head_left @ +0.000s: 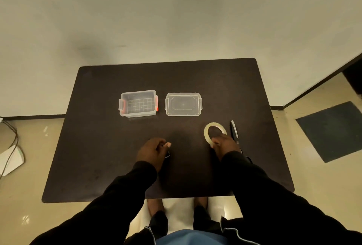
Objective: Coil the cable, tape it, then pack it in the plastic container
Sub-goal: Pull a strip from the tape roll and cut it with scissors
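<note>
Cable (166, 156), dark and mostly hidden, bunched inside the left hand (154, 150), whose fingers are curled shut around it just above the table (98, 146); only a short dark loop shows at the hand's right edge, so how neatly it is coiled cannot be told. Holding the bundle closed presumably keeps the turns from springing apart while tape is fetched. Right hand (225, 142) rests on the near rim of the tape roll (214, 132), fingertips pinched together on the roll, which lies flat to the right of the cable; judged step: taking up tape, so the taping and packing are not yet done. Scissors or a similar cutting tool (234, 131) lie just right of the roll, closed, handles partly under the right sleeve. Plastic container (138, 103), open and empty, with red latches at its ends, sits beyond the cable, toward the far side; its clear lid (183, 104) lies separately just to the container's right. Nothing stands between the cable and the container; the path to it is free
</note>
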